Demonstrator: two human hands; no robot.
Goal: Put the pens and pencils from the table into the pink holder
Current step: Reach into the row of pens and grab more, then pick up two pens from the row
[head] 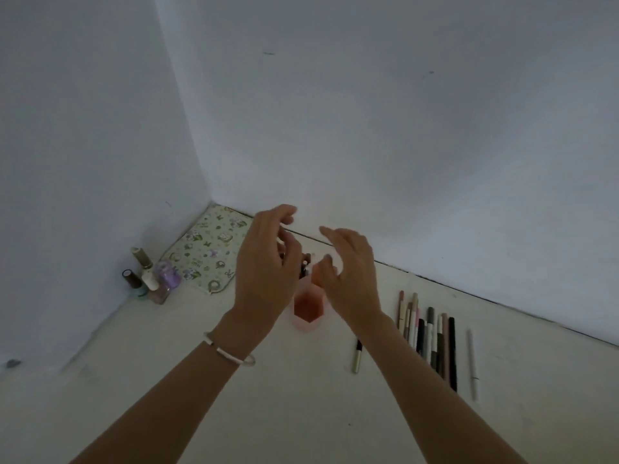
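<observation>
The pink holder [308,309] stands on the white table between my two hands, with a few pen tips [304,267] sticking up from it. My left hand [268,272] hovers over its left side, fingers apart and curled, holding nothing. My right hand [351,272] hovers over its right side, also empty with fingers spread. A row of several pens and pencils [428,336] lies on the table to the right. One dark and gold pen [357,356] lies alone nearer me, and a thin white pen [473,363] lies at the far right.
Several small nail polish bottles [150,276] stand in the left corner by the wall. A patterned cloth [207,249] lies in the back corner. White walls close off the table's back and left. A bracelet is on my left wrist.
</observation>
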